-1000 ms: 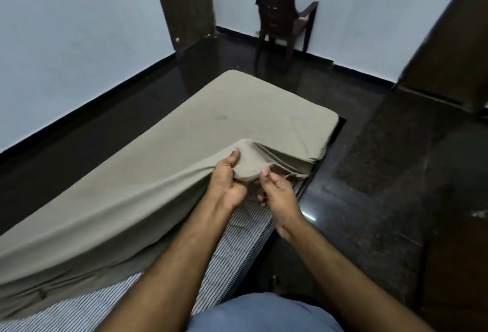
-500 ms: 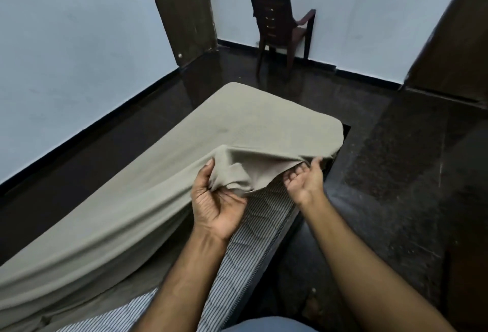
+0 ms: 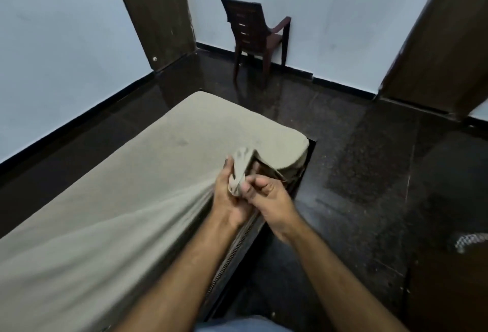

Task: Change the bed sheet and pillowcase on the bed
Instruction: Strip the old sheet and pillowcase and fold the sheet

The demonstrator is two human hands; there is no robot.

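Bed sheet (image 3: pixel 126 199): matt beige cloth, creased. Floor (image 3: pixel 369 173): glossy dark speckled stone. Chair (image 3: pixel 254 35): dark brown, slight sheen.

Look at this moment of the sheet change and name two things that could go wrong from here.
1. Both hands, left hand and right hand, grip one small bunch of the beige fabric bed sheet at the mattress edge. With the load on that one spot, a hard pull could overstretch or tear the cloth.
2. The sheet's far corner still wraps the mattress, so it may snag.
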